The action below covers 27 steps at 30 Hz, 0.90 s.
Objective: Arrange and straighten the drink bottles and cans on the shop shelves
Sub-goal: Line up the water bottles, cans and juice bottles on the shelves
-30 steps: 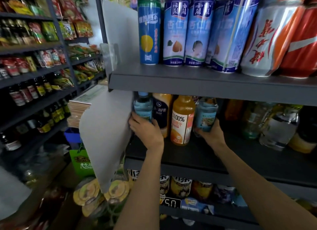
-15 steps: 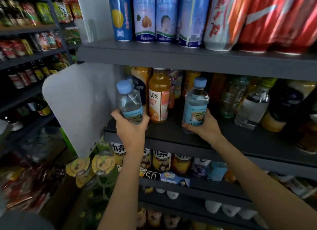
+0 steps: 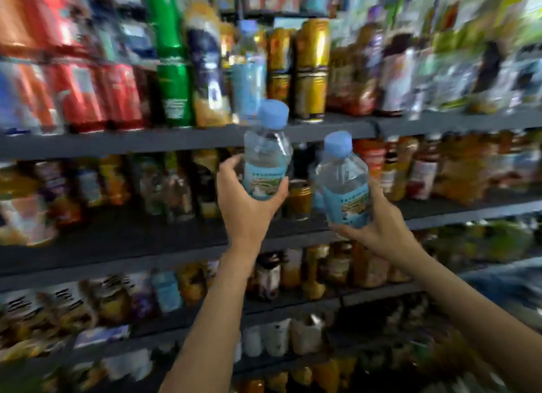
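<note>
My left hand (image 3: pixel 249 199) grips a clear water bottle (image 3: pixel 267 149) with a blue cap and light-blue label, held upright in front of the grey shelf edge (image 3: pixel 176 140). My right hand (image 3: pixel 378 225) grips a second, matching water bottle (image 3: pixel 343 175) from below, slightly tilted to the left. Both bottles are off the shelves, in the air at the height of the middle shelf. A third water bottle of the same kind (image 3: pixel 249 75) stands on the upper shelf above them. The view is blurred by motion.
The upper shelf carries red cans (image 3: pixel 88 93), a green can (image 3: pixel 173 69), gold cans (image 3: pixel 311 69) and snack bags at the right. The middle shelf (image 3: pixel 117 240) holds orange and dark drink bottles set back from its front. Lower shelves are packed with bottles and cups.
Both hands have lifted their water bottles off the middle shelf and carried them rightward along the shelving. The view has swung right; the white divider panel is out of sight.
</note>
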### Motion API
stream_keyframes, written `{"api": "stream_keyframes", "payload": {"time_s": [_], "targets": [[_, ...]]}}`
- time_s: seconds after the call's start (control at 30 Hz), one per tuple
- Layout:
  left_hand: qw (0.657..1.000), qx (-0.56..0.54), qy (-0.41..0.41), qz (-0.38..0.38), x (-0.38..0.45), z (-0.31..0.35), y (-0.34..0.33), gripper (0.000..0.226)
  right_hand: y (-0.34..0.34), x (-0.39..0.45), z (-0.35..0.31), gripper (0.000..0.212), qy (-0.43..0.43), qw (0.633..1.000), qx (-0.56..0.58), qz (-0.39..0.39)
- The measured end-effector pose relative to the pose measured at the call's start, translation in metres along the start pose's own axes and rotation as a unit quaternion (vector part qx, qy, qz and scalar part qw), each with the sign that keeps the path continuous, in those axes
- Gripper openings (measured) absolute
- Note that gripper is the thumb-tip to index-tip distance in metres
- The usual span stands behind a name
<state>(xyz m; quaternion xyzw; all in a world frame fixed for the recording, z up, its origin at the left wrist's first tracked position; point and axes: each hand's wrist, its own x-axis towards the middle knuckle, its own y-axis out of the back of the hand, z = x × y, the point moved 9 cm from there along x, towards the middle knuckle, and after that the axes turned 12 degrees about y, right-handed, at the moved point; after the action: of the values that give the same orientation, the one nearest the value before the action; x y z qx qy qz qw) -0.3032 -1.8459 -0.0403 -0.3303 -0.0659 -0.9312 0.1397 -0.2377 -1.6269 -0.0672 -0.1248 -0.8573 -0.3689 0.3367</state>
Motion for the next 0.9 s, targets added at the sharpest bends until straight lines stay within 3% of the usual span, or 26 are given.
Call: {"api": "stream_keyframes", "payload": {"time_s": [0.1,0.2,0.3,0.47,0.57,0.9], "targets": [[0.992,-0.048,-0.013,-0.119,-0.019,0.050,-0.110,0.060,0.113,-0.016,0.034,0.084,-0.020,0.995,-0.065,0.076],[0.979,-0.092,-0.010,-0.183,-0.041,0.084,-0.202,0.061,0.193,-0.048,0.073,0.084,-0.046,0.984,-0.079,0.153],[0.959,-0.157,0.038,-0.231,-0.060,0.110,-0.282,0.060,0.245,-0.076,0.120,0.076,-0.080,0.977,-0.080,0.179],[0.923,-0.263,0.105,-0.260,-0.071,0.137,-0.401,0.058,0.327,-0.077,0.208,0.078,-0.095,0.965,-0.122,0.210],[0.927,-0.267,0.089,-0.249,-0.059,0.154,-0.461,0.068,0.378,-0.056,0.259,0.077,-0.095,0.959,-0.132,0.233],[0.905,-0.303,0.089,-0.285,-0.057,0.236,-0.664,0.050,0.547,-0.021,0.391,0.075,-0.071,0.936,-0.161,0.305]]}}
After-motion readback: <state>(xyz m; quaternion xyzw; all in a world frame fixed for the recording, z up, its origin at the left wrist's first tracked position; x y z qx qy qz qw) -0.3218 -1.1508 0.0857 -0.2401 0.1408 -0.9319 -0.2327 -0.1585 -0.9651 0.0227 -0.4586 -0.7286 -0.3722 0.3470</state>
